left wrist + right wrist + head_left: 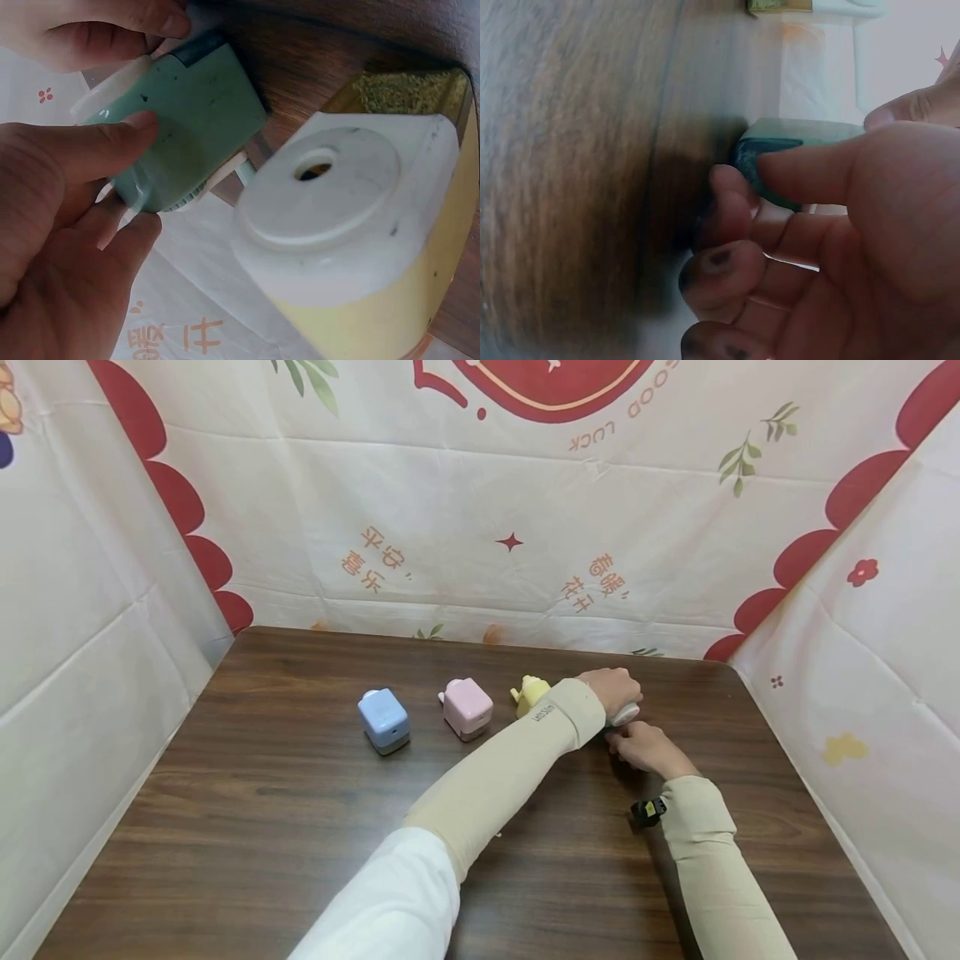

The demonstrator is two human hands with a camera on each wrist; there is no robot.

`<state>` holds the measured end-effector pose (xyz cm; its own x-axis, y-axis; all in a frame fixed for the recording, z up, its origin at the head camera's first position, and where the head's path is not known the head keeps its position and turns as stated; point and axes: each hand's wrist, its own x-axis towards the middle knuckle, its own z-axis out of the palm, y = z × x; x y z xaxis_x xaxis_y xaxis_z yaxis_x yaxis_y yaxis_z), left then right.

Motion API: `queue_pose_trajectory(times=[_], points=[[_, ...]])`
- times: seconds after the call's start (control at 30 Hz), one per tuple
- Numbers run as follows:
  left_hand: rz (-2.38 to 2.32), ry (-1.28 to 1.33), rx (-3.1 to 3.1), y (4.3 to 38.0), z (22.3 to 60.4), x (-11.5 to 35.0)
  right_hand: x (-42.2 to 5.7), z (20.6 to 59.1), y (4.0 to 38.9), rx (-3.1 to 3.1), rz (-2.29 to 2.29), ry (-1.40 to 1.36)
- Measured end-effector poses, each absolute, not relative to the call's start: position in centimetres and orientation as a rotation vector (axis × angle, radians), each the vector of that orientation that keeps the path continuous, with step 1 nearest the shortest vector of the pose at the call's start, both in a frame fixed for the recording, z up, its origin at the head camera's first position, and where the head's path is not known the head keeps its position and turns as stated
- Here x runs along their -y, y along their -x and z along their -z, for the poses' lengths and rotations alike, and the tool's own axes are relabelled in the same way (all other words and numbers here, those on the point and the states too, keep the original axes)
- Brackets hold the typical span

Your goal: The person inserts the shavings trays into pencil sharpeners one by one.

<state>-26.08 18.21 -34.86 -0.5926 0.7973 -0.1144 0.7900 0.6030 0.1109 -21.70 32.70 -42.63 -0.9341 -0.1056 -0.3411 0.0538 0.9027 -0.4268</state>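
In the left wrist view, a green pencil sharpener [199, 124] lies tilted in my left hand [71, 210], thumb on one face and fingers curled round the other side. My right hand [832, 217] pinches the dark drawer end [769, 154] of this sharpener between thumb and forefinger. Dark smudges mark other fingertips of that hand. From the head view, the left hand [611, 689] and the right hand [648, 750] meet at the table's right side, mostly hiding the sharpener. Close by stands a yellow pencil sharpener [352, 202] with a round hole in its white face and shavings in its drawer.
A pink sharpener [467, 706] and a blue sharpener [384, 720] stand in a row left of the yellow one. The brown wood table [300, 827] is bordered by a printed white cloth [450, 493] behind and at both sides. My left forearm crosses the table.
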Motion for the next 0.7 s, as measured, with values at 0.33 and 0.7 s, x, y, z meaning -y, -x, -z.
queue_pose_trajectory(times=[0.33, 0.7], points=[[0.072, -1.295, -2.642, 26.1, 34.6, -19.1, -32.1, 40.6, 20.5, -2.678, 0.515, 0.091], [0.05, -1.352, -2.751, 25.8, 33.9, -18.2, -31.5, 37.4, 19.1, -2.843, 0.463, 0.105]])
